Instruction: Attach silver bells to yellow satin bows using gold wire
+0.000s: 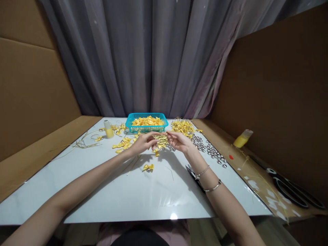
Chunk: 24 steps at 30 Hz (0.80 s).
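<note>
Gold tie bundle lies just in front of blue basket, long axis left-right. Left hand pinches its left end, right hand fingers closed on its right end; both equally near.

Single head view, facing forward-down over table, close.
</note>
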Tool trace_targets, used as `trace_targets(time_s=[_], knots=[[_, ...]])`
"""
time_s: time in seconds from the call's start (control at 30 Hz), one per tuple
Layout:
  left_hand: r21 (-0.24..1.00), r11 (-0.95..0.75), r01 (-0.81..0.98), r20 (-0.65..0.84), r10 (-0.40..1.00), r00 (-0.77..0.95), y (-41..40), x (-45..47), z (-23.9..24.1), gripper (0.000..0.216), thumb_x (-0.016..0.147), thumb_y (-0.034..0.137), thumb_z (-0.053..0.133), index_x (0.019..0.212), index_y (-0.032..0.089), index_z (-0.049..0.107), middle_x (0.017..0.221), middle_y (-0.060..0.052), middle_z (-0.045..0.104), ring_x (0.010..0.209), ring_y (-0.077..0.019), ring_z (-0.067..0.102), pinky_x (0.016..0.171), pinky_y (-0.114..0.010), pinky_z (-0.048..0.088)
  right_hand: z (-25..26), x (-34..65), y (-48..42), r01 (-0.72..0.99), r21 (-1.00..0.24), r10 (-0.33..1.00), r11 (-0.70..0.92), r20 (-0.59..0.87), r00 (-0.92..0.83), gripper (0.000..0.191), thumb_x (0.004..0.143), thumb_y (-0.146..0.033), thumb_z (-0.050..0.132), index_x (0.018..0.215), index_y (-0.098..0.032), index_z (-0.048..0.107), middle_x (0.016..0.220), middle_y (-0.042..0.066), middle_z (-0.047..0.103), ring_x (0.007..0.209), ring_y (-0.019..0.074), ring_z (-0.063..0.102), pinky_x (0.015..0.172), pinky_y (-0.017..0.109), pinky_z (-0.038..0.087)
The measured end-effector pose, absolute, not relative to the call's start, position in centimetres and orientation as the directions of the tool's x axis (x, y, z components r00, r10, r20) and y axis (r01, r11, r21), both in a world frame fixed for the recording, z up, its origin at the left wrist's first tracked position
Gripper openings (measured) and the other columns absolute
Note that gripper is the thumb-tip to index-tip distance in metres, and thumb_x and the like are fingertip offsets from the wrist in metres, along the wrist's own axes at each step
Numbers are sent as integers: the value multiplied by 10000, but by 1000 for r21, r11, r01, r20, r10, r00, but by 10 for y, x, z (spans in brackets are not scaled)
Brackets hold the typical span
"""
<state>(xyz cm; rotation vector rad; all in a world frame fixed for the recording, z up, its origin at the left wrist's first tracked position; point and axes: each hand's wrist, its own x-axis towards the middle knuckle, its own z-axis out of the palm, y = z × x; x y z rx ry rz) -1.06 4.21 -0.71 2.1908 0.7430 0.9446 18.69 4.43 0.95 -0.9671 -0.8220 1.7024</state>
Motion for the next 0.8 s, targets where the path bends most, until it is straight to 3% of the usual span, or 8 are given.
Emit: trace_targets(time_s=[0.07, 0.17, 0.3, 0.4, 0.53, 0.67, 0.8], knots=[[907, -411, 94, 289, 769, 571, 39, -10, -4, 294, 867, 336, 573, 1091, 157, 510, 684, -15, 652, 462, -103, 552, 435, -204, 394, 12, 183, 41, -469, -838, 957, -280, -204, -207, 215, 913, -50, 493, 754, -122, 618, 606, -13, 640, 504, 28, 599, 493, 79, 495], [969, -220, -112, 244, 780, 577, 36, -12, 1, 295, 801, 313, 655, 1009, 171, 499, 671, -8, 675, 446, -95, 559, 425, -190, 365, 14, 179, 37, -525, -811, 962, -260, -169, -215, 183, 897, -57, 523, 791, -137, 649, 631, -13, 682, 556, 43, 654, 526, 73, 527], [945, -86, -315, 269, 754, 599, 36, -17, 7, 213, 776, 249, 632, 941, 121, 593, 823, -86, 718, 761, -167, 674, 644, -236, 462, 13, 178, 37, -557, -791, 961, -253, -137, -242, 174, 844, -4, 567, 797, -133, 673, 693, -2, 716, 621, 58, 686, 614, 78, 559], [897, 40, -440, 292, 694, 658, 38, -21, 9, 335, 726, 256, 565, 988, 64, 647, 1007, -155, 704, 985, -239, 640, 789, -292, 455, 10, 177, 38, -562, -787, 957, -256, -124, -262, 192, 814, 32, 578, 774, -128, 676, 712, 5, 723, 641, 58, 691, 647, 71, 561], [888, 59, -456, 290, 700, 653, 41, -21, 5, 379, 667, 119, 589, 1036, 73, 664, 1072, -145, 693, 1032, -249, 623, 855, -316, 425, 4, 175, 40, -551, -790, 949, -270, -122, -290, 184, 817, 18, 578, 758, -125, 678, 645, 2, 714, 536, 52, 664, 540, 60, 549], [896, 36, -444, 236, 807, 542, 40, -13, -1, 139, 766, 158, 681, 887, 92, 699, 899, -105, 730, 859, -179, 669, 869, -297, 439, 3, 172, 39, -557, -791, 948, -254, -91, -304, 182, 854, -38, 551, 780, -139, 683, 649, 1, 724, 495, 53, 652, 476, 66, 537], [874, 78, -480, 202, 840, 504, 39, -8, -3, 160, 748, 242, 738, 784, 93, 695, 756, -70, 720, 735, -141, 663, 783, -253, 476, 6, 168, 33, -583, -789, 949, -193, 2, -316, 243, 823, 10, 510, 875, -145, 691, 858, 21, 755, 742, 70, 709, 679, 85, 565]])
